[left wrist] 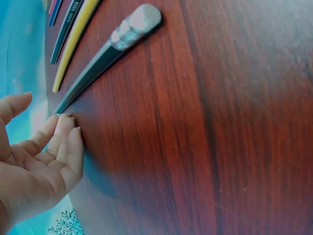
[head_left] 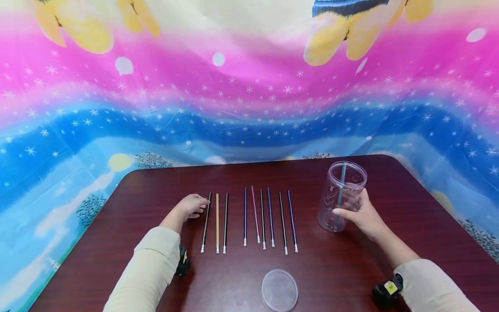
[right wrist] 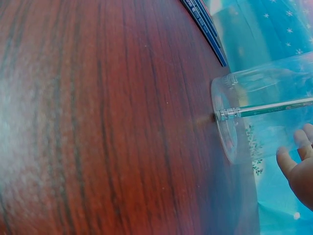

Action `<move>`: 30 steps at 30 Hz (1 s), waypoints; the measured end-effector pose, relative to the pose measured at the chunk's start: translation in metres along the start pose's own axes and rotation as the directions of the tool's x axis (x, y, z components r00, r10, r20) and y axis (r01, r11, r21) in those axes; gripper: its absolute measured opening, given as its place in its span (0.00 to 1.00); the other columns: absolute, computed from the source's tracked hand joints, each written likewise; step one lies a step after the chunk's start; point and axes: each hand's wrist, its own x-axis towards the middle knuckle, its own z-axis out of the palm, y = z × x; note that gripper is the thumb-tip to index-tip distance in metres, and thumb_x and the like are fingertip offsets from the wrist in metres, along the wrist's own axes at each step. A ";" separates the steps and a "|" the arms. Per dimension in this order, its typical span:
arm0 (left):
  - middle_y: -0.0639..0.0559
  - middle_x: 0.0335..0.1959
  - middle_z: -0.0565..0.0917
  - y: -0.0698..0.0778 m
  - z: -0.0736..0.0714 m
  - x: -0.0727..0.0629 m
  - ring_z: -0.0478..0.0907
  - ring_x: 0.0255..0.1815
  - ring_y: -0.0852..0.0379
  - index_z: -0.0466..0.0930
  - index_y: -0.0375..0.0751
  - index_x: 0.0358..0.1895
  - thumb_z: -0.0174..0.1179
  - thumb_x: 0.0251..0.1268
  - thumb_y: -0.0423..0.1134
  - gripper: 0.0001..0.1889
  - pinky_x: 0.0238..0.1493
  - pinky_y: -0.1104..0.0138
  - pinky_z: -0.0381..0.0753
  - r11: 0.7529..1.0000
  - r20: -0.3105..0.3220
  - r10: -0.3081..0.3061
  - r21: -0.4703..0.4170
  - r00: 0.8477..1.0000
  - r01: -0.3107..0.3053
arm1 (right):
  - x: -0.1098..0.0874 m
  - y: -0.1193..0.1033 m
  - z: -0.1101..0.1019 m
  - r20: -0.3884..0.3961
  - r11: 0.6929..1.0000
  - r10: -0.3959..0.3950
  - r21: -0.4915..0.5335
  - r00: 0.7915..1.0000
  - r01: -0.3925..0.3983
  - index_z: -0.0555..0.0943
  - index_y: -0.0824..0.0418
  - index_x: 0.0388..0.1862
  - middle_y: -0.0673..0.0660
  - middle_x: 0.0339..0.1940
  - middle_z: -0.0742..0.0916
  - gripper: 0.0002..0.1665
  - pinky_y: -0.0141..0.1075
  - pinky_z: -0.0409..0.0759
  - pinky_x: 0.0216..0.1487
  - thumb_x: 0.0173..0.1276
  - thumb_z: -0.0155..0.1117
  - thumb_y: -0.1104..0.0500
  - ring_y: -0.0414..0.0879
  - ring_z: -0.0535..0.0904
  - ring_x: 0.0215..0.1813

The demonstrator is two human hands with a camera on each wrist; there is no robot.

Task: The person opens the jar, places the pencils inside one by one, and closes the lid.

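My left hand (head_left: 192, 205) is at the upper end of the leftmost black pencil (head_left: 206, 223). In the left wrist view, its fingertips meet that pencil's far tip, while the thumb is raised apart. The pencil lies flat on the table, its metal-and-eraser end toward me. On the right, my right hand (head_left: 364, 216) grips a clear plastic jar (head_left: 325, 212) from the side, thumb across the near wall. The jar has no lid on and stands upright. Inside it a green pencil (right wrist: 274, 107) leans, eraser end at the bottom.
To the right of the black pencil lie a natural-wood pencil (head_left: 217, 223) and another dark pencil (head_left: 225, 223). Past a gap come several more pencils, including a pink one (head_left: 255, 212). A round clear lid (head_left: 279, 290) lies at the front. A printed cloth (head_left: 249, 104) hangs behind the table.
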 end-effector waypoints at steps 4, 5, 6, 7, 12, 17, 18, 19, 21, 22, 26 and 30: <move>0.37 0.44 0.71 -0.002 0.002 0.001 0.69 0.46 0.45 0.66 0.30 0.43 0.48 0.62 0.38 0.14 0.42 0.58 0.73 1.000 -0.018 0.010 0.028 1.000 -0.010 | -0.001 0.000 0.001 0.004 1.000 0.002 -0.008 1.000 -0.002 0.51 0.49 0.55 0.60 0.52 0.69 0.39 0.23 0.71 0.41 0.52 0.60 0.73 0.34 0.72 0.45; 0.38 0.42 0.71 -0.002 0.002 0.001 0.69 0.44 0.46 0.66 0.30 0.42 0.49 0.61 0.38 0.13 0.41 0.58 0.73 0.999 -0.024 0.015 0.040 1.000 -0.014 | -0.001 0.000 0.001 0.004 1.000 0.004 -0.010 1.000 -0.004 0.51 0.49 0.55 0.62 0.53 0.69 0.39 0.23 0.71 0.41 0.52 0.60 0.73 0.34 0.72 0.46; 0.40 0.39 0.72 -0.002 0.003 0.002 0.70 0.42 0.47 0.67 0.30 0.40 0.49 0.61 0.37 0.12 0.40 0.59 0.74 0.998 -0.029 0.021 0.057 0.999 -0.019 | -0.001 -0.001 0.001 0.004 1.000 0.003 -0.011 1.000 -0.003 0.51 0.49 0.55 0.65 0.53 0.68 0.40 0.23 0.71 0.41 0.52 0.60 0.73 0.34 0.72 0.46; 0.42 0.36 0.72 -0.002 0.003 0.003 0.70 0.39 0.49 0.69 0.30 0.38 0.50 0.60 0.37 0.11 0.38 0.60 0.75 0.996 -0.035 0.027 0.081 0.999 -0.024 | -0.001 -0.001 0.001 0.004 1.000 0.003 -0.010 1.000 -0.003 0.51 0.49 0.55 0.67 0.53 0.67 0.40 0.23 0.71 0.40 0.52 0.60 0.73 0.35 0.72 0.46; 0.51 0.16 0.69 -0.001 0.005 0.010 0.68 0.18 0.58 0.70 0.36 0.19 0.54 0.57 0.38 0.12 0.27 0.65 0.76 0.976 -0.064 0.050 0.216 0.997 -0.035 | -0.001 -0.001 0.000 0.004 1.000 -0.005 -0.005 1.000 0.005 0.52 0.49 0.56 0.64 0.52 0.68 0.40 0.24 0.72 0.40 0.52 0.60 0.73 0.36 0.73 0.45; 0.54 0.09 0.61 0.000 0.007 0.015 0.62 0.09 0.61 0.63 0.42 0.11 0.55 0.56 0.39 0.19 0.22 0.68 0.76 0.956 -0.081 0.049 0.293 0.995 -0.023 | 0.001 0.000 0.000 0.006 1.000 -0.012 -0.024 1.000 0.012 0.52 0.50 0.56 0.66 0.53 0.68 0.40 0.24 0.72 0.40 0.52 0.60 0.72 0.36 0.73 0.45; 0.55 0.09 0.60 0.000 0.007 0.016 0.63 0.09 0.61 0.62 0.42 0.10 0.55 0.56 0.40 0.19 0.21 0.68 0.76 0.952 -0.087 0.043 0.305 0.995 -0.015 | 0.001 0.000 0.000 0.006 1.000 -0.012 -0.026 1.000 0.012 0.51 0.50 0.56 0.67 0.53 0.67 0.40 0.24 0.72 0.40 0.52 0.60 0.72 0.36 0.73 0.45; 0.55 0.09 0.60 0.001 0.008 0.016 0.63 0.09 0.61 0.62 0.43 0.11 0.55 0.56 0.40 0.19 0.21 0.68 0.76 0.949 -0.092 0.037 0.316 0.995 -0.006 | 0.001 0.000 0.000 0.006 1.000 -0.010 -0.027 1.000 0.011 0.51 0.50 0.56 0.68 0.53 0.67 0.40 0.24 0.72 0.40 0.52 0.60 0.72 0.36 0.73 0.45; 0.54 0.09 0.59 0.002 0.008 0.017 0.65 0.09 0.61 0.61 0.43 0.11 0.55 0.57 0.41 0.20 0.20 0.69 0.76 0.937 -0.100 0.024 0.350 0.995 0.013 | 0.000 -0.001 0.000 0.009 1.000 -0.008 -0.027 1.000 0.008 0.51 0.51 0.56 0.69 0.53 0.66 0.40 0.23 0.72 0.40 0.52 0.60 0.73 0.35 0.73 0.45; 0.54 0.09 0.60 0.002 0.009 0.017 0.66 0.10 0.60 0.61 0.43 0.11 0.55 0.57 0.41 0.19 0.20 0.69 0.76 0.932 -0.105 0.016 0.363 0.994 0.023 | 0.000 -0.001 0.000 0.011 1.000 -0.006 -0.029 1.000 0.006 0.51 0.51 0.56 0.69 0.54 0.66 0.40 0.24 0.72 0.40 0.52 0.60 0.73 0.35 0.73 0.45; 0.53 0.11 0.62 0.002 0.009 0.019 0.69 0.12 0.59 0.66 0.40 0.14 0.57 0.56 0.42 0.17 0.20 0.69 0.75 0.924 -0.115 0.000 0.379 0.993 0.044 | -0.001 -0.001 0.000 0.016 0.999 -0.005 -0.041 1.000 0.005 0.50 0.50 0.56 0.69 0.53 0.67 0.40 0.24 0.72 0.39 0.53 0.60 0.72 0.34 0.73 0.45; 0.51 0.13 0.65 0.004 0.008 0.019 0.71 0.15 0.57 0.70 0.36 0.18 0.59 0.54 0.42 0.14 0.21 0.69 0.75 0.928 -0.111 0.005 0.370 0.994 0.037 | 0.001 0.002 -0.002 0.015 0.998 -0.009 -0.054 1.000 0.009 0.50 0.51 0.57 0.53 0.51 0.70 0.40 0.24 0.72 0.39 0.53 0.60 0.71 0.33 0.73 0.44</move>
